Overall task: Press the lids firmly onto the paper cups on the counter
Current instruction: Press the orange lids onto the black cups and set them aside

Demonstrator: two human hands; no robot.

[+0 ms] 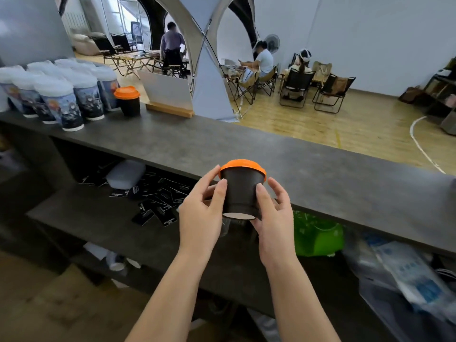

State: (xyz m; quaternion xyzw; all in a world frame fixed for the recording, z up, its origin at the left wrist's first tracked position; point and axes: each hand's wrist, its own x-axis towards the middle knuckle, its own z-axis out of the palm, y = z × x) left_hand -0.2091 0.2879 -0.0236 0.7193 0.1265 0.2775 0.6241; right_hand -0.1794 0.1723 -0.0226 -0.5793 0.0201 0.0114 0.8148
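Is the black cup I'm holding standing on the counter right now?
No, both hands, left hand and right hand, hold the black cup tilted in the air, its base showing.

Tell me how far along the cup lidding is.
Done: one black cup with an orange lid stands on the counter. In hand: left hand and right hand hold a second lidded black cup off the counter. Left: setting it down; no unlidded cups show.

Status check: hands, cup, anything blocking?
Left hand and right hand grip black cup, tilted, off counter. Orange lid on. Nothing blocking.
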